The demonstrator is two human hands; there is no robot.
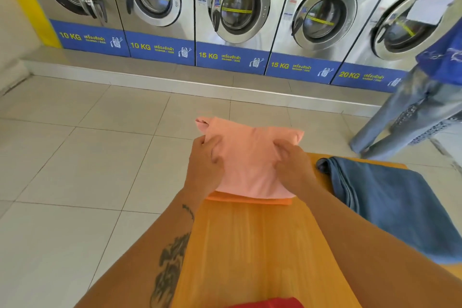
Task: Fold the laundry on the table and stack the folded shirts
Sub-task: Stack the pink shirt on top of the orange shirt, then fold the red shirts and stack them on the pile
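1. Two hands on one shirt here: the folded pink shirt (250, 157) sits at the far left corner of the tabletop (252, 252), and its far end hangs out past the far edge.
2. Left hand (205, 165) is closed on the shirt's left edge, fingers curled into the cloth with the thumb on top.
3. Right hand (292, 167) is clamped on the right side of the same shirt, fingers bunching the fabric. So the shirt lies right between the two hands.
4. Under it there's an orange shirt (250, 200), folded flat, with just its near edge peeking out.
5. Blue garment (390, 205) lies unfolded along the right edge of the tabletop, just beside the right forearm.
6. Something red (267, 304) shows at the near edge.
7. Washing machines (235, 7) line the far wall.
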